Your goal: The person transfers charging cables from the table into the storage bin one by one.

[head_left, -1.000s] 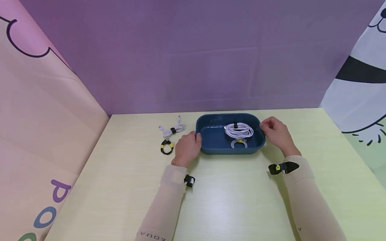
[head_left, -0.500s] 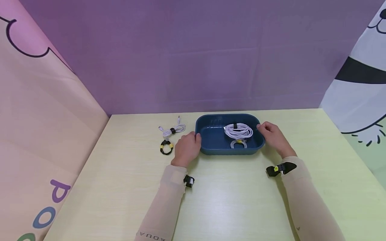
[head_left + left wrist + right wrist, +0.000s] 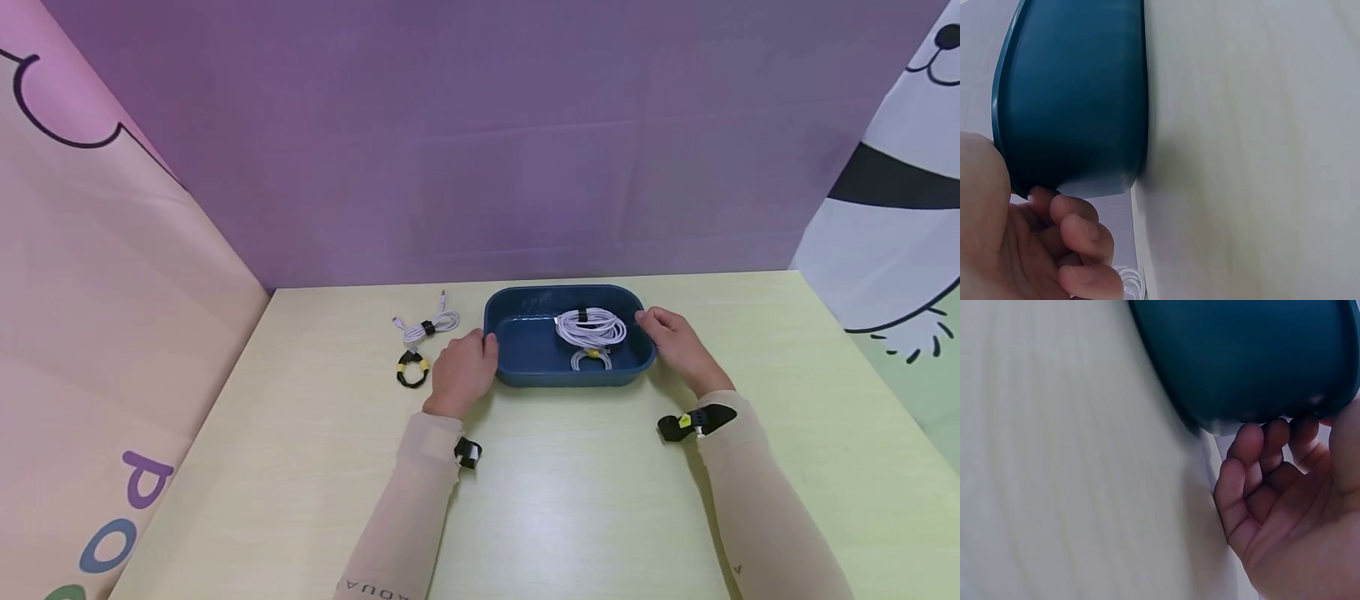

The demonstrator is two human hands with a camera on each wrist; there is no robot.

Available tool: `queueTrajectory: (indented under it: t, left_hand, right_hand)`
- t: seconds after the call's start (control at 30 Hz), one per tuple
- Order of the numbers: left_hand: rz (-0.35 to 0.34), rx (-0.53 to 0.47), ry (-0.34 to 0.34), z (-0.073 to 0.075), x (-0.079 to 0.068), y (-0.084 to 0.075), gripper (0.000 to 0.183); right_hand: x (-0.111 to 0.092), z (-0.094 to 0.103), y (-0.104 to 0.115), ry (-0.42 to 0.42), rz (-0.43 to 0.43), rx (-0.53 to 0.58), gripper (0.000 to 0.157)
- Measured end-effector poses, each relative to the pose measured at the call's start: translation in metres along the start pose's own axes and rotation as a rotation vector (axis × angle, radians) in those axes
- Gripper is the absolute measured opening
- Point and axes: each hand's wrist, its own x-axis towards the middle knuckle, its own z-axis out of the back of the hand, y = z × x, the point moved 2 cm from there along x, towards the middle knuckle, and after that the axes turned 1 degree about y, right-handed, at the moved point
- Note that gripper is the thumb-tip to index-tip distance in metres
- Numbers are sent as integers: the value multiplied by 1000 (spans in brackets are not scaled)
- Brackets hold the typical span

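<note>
A dark blue plastic storage box [image 3: 527, 343] sits on the table between both hands. My left hand [image 3: 461, 373] holds its left end, thumb at the rim and fingers curled against the end wall in the left wrist view. At the other end my right hand [image 3: 677, 347] pinches the rim, with its fingertips against the wall [image 3: 1254, 356] in the right wrist view. Inside the box, towards the right, lies a large coiled white cable [image 3: 600, 332] with a black tie. A smaller pale cable coil [image 3: 576, 362] with a yellow tie lies in front of it.
Left of the box, a white cable [image 3: 447, 320] bundled with a black strap lies on the table [image 3: 570, 492]. Just in front of it is a black loop [image 3: 411, 384] with yellow bands. A purple cloth backdrop [image 3: 450, 167] rises behind the table's back edge.
My right hand has shifted slightly left and down along the box's right end, with its thumb now over the rim. The left hand keeps its hold, and the cables lie unchanged.
</note>
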Motion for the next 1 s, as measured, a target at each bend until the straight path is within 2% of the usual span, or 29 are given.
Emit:
queueTrajectory:
  t: [0.27, 0.47, 0.57, 0.77, 1.0]
  left_hand:
    - [-15, -27, 24, 6, 2, 3, 41]
    - [-15, -42, -26, 25, 4, 13, 35]
    - [5, -50, -55, 40, 5, 24, 30]
    - [96, -100, -48, 67, 3, 51, 31]
    - [182, -123, -24, 80, -2, 80, 31]
  right_hand:
    - [1, 0, -2, -4, 5, 23, 54]
    - [1, -1, -3, -10, 7, 46, 53]
    - [2, -2, -4, -14, 8, 46, 54]
    - [3, -4, -3, -16, 1, 45, 54]
    - [2, -5, -3, -9, -11, 45, 54]
